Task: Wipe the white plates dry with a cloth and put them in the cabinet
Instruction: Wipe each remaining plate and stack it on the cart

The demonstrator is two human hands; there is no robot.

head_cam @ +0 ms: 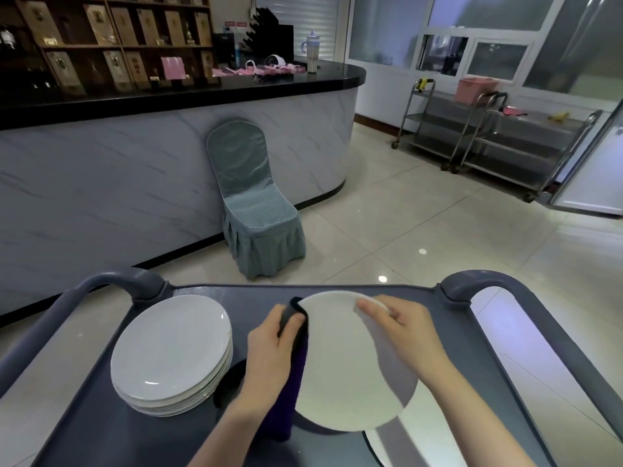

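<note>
Held plate: You are holding one round white ceramic plate (340, 372) tilted above the middle of the dark grey plastic cart (253, 294).
Left hand: Your left hand (273, 345) is gripping the dark purple cloth (296, 375). Its fingers (290, 323) are curling round the fold and pressing it on the plate's left rim.
Right hand: Your right hand (401, 326) is pinching the upper right rim, and its fingers (371, 306) are lying on the plate's face.
Stack: A pile of white plates (172, 352) is sitting on the left side of the cart, apart from the held plate. I cannot tell whether they are wet or dry.
Lower plate: Another white plate's edge (384, 446) is showing below the held one.
Progress: I judge that you are wiping this plate now, and that the pile and all the putting away are waiting for you.
Cabinet: A white door panel (593, 170) is standing open at the right. I cannot tell whether it belongs to the cabinet.
</note>
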